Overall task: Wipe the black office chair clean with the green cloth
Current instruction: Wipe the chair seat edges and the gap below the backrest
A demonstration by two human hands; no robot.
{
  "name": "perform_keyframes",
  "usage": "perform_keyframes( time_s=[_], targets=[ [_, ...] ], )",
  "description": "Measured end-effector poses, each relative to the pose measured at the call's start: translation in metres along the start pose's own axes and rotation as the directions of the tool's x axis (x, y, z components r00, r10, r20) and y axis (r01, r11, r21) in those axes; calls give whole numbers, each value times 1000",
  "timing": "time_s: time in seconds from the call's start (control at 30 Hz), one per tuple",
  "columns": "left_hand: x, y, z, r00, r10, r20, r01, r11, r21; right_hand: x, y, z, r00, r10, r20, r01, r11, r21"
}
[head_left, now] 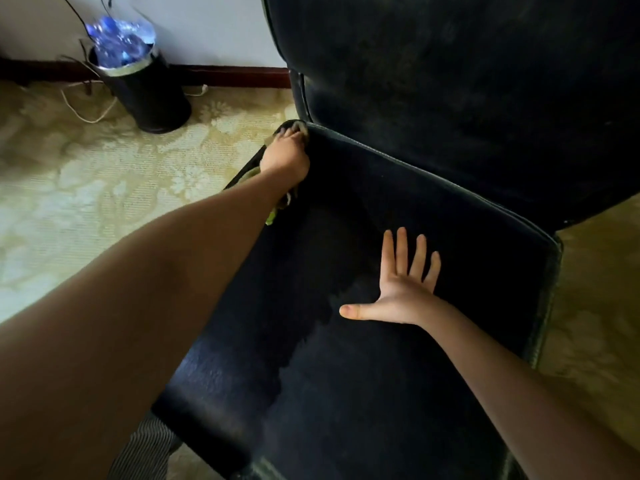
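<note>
The black office chair (pixel 433 209) fills the middle and right of the head view, its seat toward me and its backrest rising at the top right. My left hand (pixel 285 155) reaches to the seat's far left corner and grips the green cloth (pixel 273 214) against the edge. Only small green bits of the cloth show under the hand and wrist. My right hand (pixel 403 284) lies flat on the middle of the seat with its fingers spread, holding nothing. The left part of the seat shows a darker, damp-looking patch.
A black waste bin (pixel 149 95) full of blue plastic stands on the floor at the back left, near the wall. Thin cables trail beside it. Pale patterned carpet (pixel 86 174) surrounds the chair. Striped fabric (pixel 145 448) shows at the bottom left.
</note>
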State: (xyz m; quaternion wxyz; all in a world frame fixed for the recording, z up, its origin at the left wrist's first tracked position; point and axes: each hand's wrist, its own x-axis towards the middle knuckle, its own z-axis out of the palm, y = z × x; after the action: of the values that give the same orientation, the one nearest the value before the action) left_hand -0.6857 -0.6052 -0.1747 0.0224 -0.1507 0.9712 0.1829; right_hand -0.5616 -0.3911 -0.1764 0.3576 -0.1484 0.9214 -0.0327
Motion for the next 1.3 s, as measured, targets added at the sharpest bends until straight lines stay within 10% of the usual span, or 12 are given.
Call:
perform_keyframes(
  time_s=[0.23, 0.47, 0.73, 1.03, 1.3],
  targets=[
    [-69, 43, 27, 969, 241, 54, -240, 970, -27, 1, -1, 0, 1000, 5, 9, -5, 1000, -2],
    [-122, 22, 41, 753, 640, 154, -646, 763, -11, -3, 7, -11, 998, -20, 61, 13, 994, 112],
    [-30, -4, 13, 961, 276, 4, -276, 961, -16, 28, 37, -36, 922, 183, -342, -143, 980, 140],
    [27, 0, 8, 997, 70, -27, -69, 997, 36, 45, 53, -16, 885, 147, -441, -162, 987, 4],
    [-48, 75, 46, 886, 455, 96, -462, 885, 68, 46, 53, -15, 879, 153, -452, -167, 986, 9]
  ],
)
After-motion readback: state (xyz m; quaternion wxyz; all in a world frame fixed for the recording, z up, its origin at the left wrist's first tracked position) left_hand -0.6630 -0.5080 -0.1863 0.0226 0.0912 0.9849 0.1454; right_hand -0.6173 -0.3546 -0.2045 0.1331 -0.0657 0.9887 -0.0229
